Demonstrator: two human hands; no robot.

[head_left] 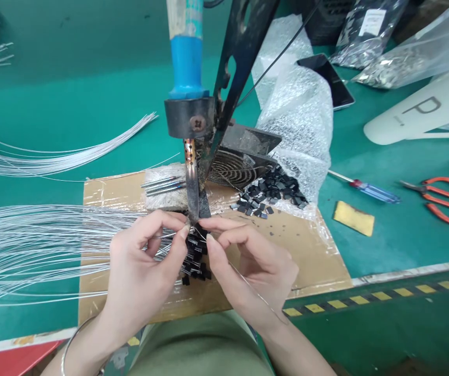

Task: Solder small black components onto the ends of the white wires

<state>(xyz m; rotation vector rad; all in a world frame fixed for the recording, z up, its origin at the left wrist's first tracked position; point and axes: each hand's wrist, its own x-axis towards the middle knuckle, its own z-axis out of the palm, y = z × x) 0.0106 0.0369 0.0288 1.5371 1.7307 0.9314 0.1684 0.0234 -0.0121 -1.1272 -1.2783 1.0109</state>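
Observation:
A soldering iron (186, 68) with a blue collar is clamped tip down in a black metal stand (234, 57). Just under its tip, my left hand (146, 261) pinches the end of a thin white wire; fingertips hide whatever else is there. Close by on the right, my right hand (248, 261) pinches a strand of solder wire (253, 292) that trails back over the palm to the wrist. Beneath both hands lies a cluster of black connector pieces (197, 261) joined to long white wires (44, 235) that fan out leftward.
Cardboard (310, 256) covers the work spot. Loose black pieces (271, 188) are heaped on bubble wrap (298, 115). On the right are a screwdriver (377, 191), a yellow sponge (353, 218), orange-handled pliers (444, 196) and a white cup (420, 109). Another wire bundle (63, 159) lies left.

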